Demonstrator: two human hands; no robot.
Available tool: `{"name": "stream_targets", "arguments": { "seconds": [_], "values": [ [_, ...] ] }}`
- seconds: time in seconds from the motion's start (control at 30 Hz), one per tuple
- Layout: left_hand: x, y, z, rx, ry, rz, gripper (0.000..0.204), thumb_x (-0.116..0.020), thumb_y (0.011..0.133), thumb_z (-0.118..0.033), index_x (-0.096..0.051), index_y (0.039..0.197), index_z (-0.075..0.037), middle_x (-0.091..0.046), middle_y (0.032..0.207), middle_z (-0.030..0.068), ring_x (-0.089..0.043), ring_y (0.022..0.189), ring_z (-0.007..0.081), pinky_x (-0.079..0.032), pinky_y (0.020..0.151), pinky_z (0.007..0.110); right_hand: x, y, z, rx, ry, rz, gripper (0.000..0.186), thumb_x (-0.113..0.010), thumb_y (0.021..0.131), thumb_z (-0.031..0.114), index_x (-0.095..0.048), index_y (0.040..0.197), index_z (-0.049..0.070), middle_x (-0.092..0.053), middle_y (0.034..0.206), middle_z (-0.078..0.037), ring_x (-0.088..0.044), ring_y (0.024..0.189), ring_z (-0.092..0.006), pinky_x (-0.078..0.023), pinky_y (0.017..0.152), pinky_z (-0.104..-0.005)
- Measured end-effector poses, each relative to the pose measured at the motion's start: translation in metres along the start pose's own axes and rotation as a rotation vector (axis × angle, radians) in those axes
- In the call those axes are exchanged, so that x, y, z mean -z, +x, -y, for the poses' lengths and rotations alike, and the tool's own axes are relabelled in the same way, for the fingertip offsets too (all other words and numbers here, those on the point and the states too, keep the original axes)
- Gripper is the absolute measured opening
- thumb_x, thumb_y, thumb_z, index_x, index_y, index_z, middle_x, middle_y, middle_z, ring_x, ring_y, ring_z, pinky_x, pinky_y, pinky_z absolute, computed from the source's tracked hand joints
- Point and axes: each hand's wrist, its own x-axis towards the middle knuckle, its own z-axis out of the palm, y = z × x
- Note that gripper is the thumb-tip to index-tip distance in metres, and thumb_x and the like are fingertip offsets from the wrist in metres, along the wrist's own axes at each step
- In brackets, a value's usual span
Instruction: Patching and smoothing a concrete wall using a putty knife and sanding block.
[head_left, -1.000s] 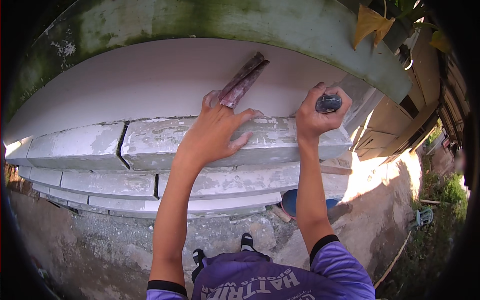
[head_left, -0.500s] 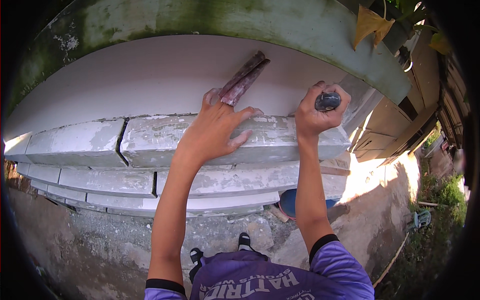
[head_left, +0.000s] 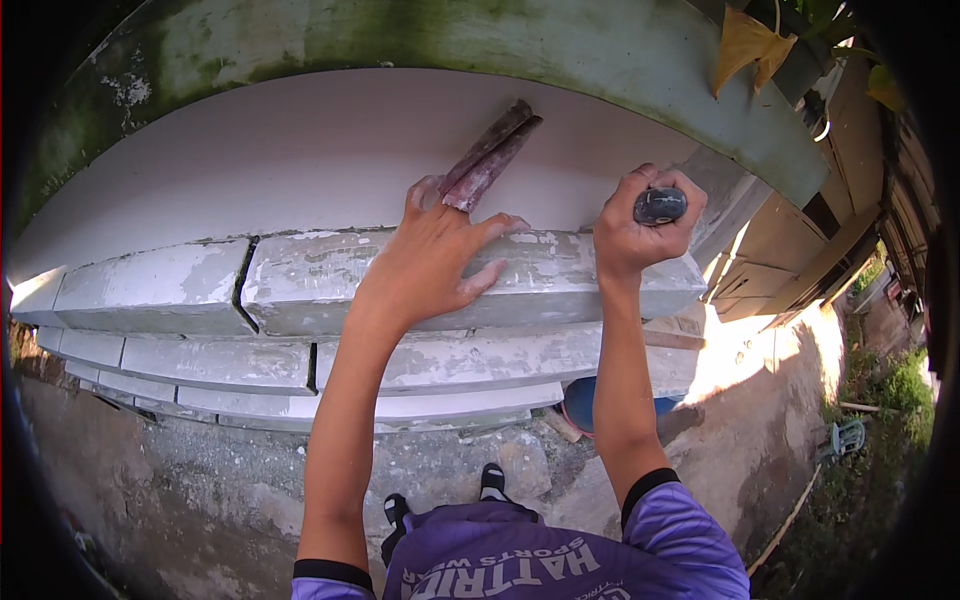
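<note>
My left hand [head_left: 428,255] rests palm down on the whitish ledge [head_left: 560,262], its fingers spread and dusty with white powder. Two long, dusty reddish-brown sleeves [head_left: 490,155] lie side by side from its middle knuckles and seem to cover two outstretched fingers, over the smooth white surface [head_left: 300,150]. Farther right, my right hand [head_left: 650,225] is wrapped round a dark, rounded handle [head_left: 660,205] held upright, with its end facing up. The rest of that tool is hidden beneath the fist.
A mossy green curved edge [head_left: 420,38] borders the far side. Below the ledge, steps [head_left: 450,362] descend to rough concrete ground, where my sandalled feet [head_left: 492,480] stand. A blue round container [head_left: 580,402] sits partly behind my right forearm. A dry leaf [head_left: 752,50] hangs at upper right.
The whole view has shifted slightly. Both hands keep practically the same places and grips on the ledge and handle.
</note>
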Motion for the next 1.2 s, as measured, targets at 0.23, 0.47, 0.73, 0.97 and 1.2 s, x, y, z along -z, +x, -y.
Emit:
{"name": "stream_targets", "arguments": {
  "seconds": [0.23,0.47,0.73,0.97,1.2],
  "values": [
    [-0.003,-0.003,0.000,-0.015,0.020,0.005,0.041,-0.067,0.090,-0.031,-0.059,0.129,-0.021,-0.061,0.094,0.0155,-0.058,0.110,0.0298,-0.025,0.116,0.053,0.006,0.002,0.008,-0.267,0.259,-0.128,0.021,-0.063,0.088,-0.005,-0.045,0.095,0.003,-0.049,0.070,-0.003,-0.049,0.055,-0.0099,-0.043,0.054,-0.0239],
    [-0.004,-0.002,0.003,0.003,0.023,0.029,0.041,-0.067,0.090,-0.033,-0.059,0.130,-0.021,-0.061,0.093,0.0151,-0.059,0.105,0.0293,-0.025,0.116,0.054,0.009,0.004,0.013,-0.373,0.471,-0.253,0.021,-0.066,0.086,-0.006,-0.049,0.095,0.003,-0.052,0.075,-0.004,-0.051,0.060,-0.0104,-0.044,0.057,-0.0241],
    [-0.007,-0.004,0.001,-0.026,0.045,-0.012,0.041,-0.066,0.091,-0.034,-0.060,0.129,-0.020,-0.062,0.096,0.0151,-0.058,0.110,0.0292,-0.024,0.117,0.054,0.007,-0.006,0.006,-0.292,0.258,-0.178,0.021,-0.067,0.085,-0.005,-0.050,0.094,0.003,-0.053,0.078,-0.004,-0.050,0.062,-0.0112,-0.045,0.059,-0.0260],
    [-0.010,-0.003,0.005,-0.026,0.014,-0.026,0.042,-0.067,0.091,-0.032,-0.059,0.131,-0.022,-0.062,0.096,0.0151,-0.058,0.111,0.0297,-0.024,0.117,0.055,0.005,-0.002,0.009,-0.184,0.193,-0.103,0.020,-0.067,0.085,-0.006,-0.051,0.094,0.002,-0.052,0.081,-0.004,-0.051,0.066,-0.0111,-0.047,0.061,-0.0254],
    [-0.006,-0.002,0.002,-0.008,0.022,0.019,0.042,-0.068,0.089,-0.031,-0.059,0.129,-0.021,-0.061,0.091,0.0141,-0.060,0.106,0.0298,-0.025,0.117,0.054,0.005,0.003,0.016,-0.178,0.222,-0.175,0.019,-0.067,0.085,-0.005,-0.051,0.092,0.002,-0.052,0.078,-0.003,-0.050,0.062,-0.0105,-0.045,0.060,-0.0238]
  ]
}}
